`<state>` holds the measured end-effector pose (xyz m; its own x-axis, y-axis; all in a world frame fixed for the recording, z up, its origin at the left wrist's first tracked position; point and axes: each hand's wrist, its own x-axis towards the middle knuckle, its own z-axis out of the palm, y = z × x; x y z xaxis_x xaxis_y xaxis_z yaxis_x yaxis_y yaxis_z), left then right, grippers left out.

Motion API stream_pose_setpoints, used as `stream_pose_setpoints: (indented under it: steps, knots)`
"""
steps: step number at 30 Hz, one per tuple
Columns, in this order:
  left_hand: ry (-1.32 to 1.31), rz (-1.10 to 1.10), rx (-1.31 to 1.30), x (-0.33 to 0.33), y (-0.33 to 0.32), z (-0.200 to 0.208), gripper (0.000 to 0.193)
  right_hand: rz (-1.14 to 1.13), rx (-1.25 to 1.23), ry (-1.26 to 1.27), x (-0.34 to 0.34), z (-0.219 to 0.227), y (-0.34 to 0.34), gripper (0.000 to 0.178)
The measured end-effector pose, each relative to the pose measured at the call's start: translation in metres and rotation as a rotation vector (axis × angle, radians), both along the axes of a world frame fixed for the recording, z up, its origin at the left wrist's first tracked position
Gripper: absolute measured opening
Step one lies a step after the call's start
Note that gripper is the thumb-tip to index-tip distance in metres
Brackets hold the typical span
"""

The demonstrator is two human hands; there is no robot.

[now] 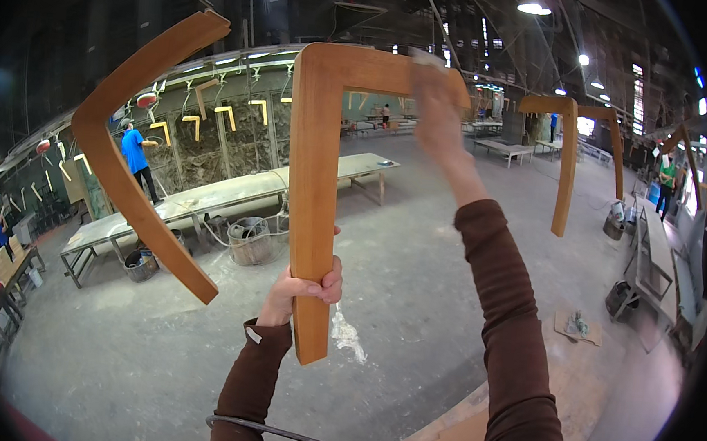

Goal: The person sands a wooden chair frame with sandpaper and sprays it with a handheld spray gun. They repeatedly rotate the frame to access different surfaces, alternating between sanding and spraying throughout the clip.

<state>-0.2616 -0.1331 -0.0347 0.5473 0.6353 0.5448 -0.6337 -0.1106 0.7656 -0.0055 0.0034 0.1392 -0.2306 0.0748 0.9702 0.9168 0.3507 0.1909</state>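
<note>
the left hand (pixel 304 287) is wrapped tight around the lower part of an l-shaped wooden piece (pixel 312 193), fingers curled over its front edge, holding it upright in the air in front of the person. the long leg of the piece hangs straight down past the hand, and its short leg runs off to the right from the rounded corner at the top. the right hand (pixel 436 116) is raised against that short leg, blurred, pressed flat on the wood with something pale under or in it; whether the fingers are closed on it cannot be told. both forearms wear dark brown sleeves.

left of the l-shaped piece hangs a bent wooden piece (pixel 129 151), shaped like a wide angle, well apart from the hands. right of it, farther off, hangs another angled wooden piece (pixel 566 166), with one more behind it. beyond the l-shaped piece, across the dusty concrete floor (pixel 417 249), stands a long pale worktop (pixel 224 195), with buckets beside it. left of that worktop a person in a blue shirt (pixel 135 154) stands by a wall hung with small angled pieces. below the l-shaped piece, at the lower edge, a dark metal bar (pixel 289 435) crosses the view.
</note>
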Motion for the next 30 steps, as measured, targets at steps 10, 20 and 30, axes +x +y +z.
stream_pose_setpoints:
  steps: [10, 20, 30]
  knots:
    - [0.010, -0.025, -0.012, 0.007, 0.003, 0.005, 0.090, 0.052, 0.034, -0.093, -0.037, -0.011, -0.025, 0.081]
    - [0.013, -0.061, 0.022, 0.010, 0.007, 0.005, 0.091, -0.089, 0.155, -0.036, -0.004, -0.014, -0.009, 0.076]
    - [0.070, -0.015, 0.150, 0.015, 0.022, -0.001, 0.095, 0.560, -0.230, 0.331, 0.001, 0.036, 0.004, 0.053]
